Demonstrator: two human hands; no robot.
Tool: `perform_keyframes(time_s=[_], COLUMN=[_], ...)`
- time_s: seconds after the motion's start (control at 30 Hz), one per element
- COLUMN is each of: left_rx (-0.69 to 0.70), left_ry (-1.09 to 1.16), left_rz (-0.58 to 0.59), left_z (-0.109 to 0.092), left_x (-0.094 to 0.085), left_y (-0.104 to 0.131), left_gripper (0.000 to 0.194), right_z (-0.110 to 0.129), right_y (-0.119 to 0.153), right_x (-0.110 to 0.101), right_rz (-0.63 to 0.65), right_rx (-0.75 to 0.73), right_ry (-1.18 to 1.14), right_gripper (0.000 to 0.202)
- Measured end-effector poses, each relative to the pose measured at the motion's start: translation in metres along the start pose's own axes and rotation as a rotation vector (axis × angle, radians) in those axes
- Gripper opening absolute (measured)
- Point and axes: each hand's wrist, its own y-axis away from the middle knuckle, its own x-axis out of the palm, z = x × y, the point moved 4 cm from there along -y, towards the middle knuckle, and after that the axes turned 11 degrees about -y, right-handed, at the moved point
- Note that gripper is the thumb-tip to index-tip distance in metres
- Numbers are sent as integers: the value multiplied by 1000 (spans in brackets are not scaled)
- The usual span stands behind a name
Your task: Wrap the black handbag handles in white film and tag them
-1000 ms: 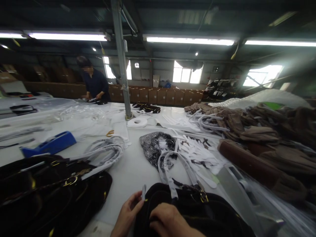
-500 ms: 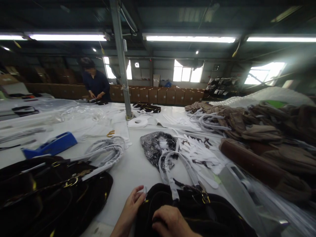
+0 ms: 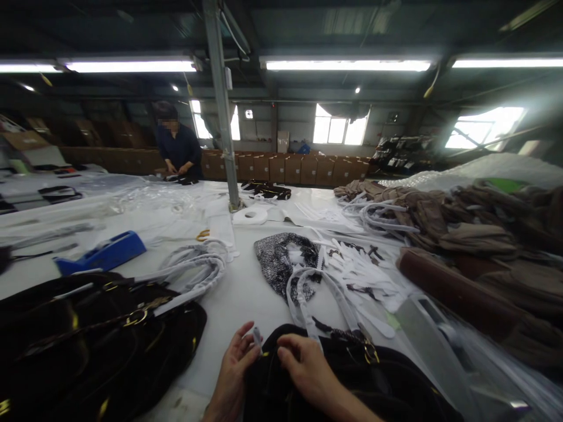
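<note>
A black bag (image 3: pixel 352 381) with yellow-gold zip and metal parts lies right in front of me on the white table. My left hand (image 3: pixel 235 366) is at its left top corner, thumb and fingers closed around a small white piece (image 3: pixel 257 336) near the zip end. Over the bag's top edge is my right hand (image 3: pixel 308 369), its fingers curled with thumb and forefinger close together; whether anything sits in them is hidden. White-wrapped handles (image 3: pixel 303 293) rise from the bag, with a dark braided strap and gold ring (image 3: pixel 372 353) beside them.
Another black bag (image 3: pixel 101 346) with wrapped handles lies left, below a blue tape dispenser (image 3: pixel 103 252). Ahead are a black-and-white patterned bag (image 3: pixel 275 261) and white strips (image 3: pixel 365 266). Brown bags (image 3: pixel 475 234) pile at right. A metal post (image 3: pixel 222 111) stands mid-table; a co-worker (image 3: pixel 178 146) works beyond.
My right hand has moved up across the bag, closer to my left hand, and its fingers point toward the corner. My left hand stays at the corner with the white piece. The view shifted slightly.
</note>
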Motion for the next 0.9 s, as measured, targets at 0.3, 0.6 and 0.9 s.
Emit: perform_keyframes(time_s=[0.3, 0.6, 0.9], left_rx=[58, 65, -54], left_ry=[21, -36, -106], left_rz=[-75, -94, 113], left_z=[7, 16, 16], left_x=[1, -7, -2], left_y=[-1, -7, -3], left_gripper=[63, 77, 35], right_z=[-27, -35, -35], right_y=[-53, -49, -46], right_x=[41, 43, 43], right_rz=[197, 145, 65], right_rx=[347, 450, 398], right_ry=[-214, -305, -258], right_gripper=[11, 12, 13])
